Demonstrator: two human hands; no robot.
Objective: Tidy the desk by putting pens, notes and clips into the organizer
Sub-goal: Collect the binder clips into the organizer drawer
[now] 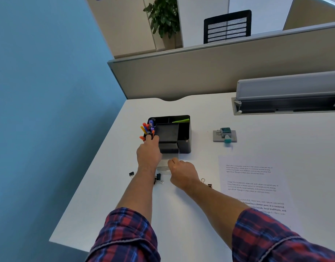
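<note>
On the white tabletop (pixel 200 114), a black binder clip (pixel 131 174) lies near the left edge. My left hand (pixel 148 151) grips a bunch of coloured pens (pixel 147 130) at the left compartment of the black organizer (pixel 185 137), toward the far edge. A second clip (pixel 158 179) lies between my forearms. My right hand (pixel 181 172), fingers curled, meets the organizer's clear drawer (pixel 167 161); whether it grips I cannot tell. Printed notes (pixel 253 184) lie toward the right.
</note>
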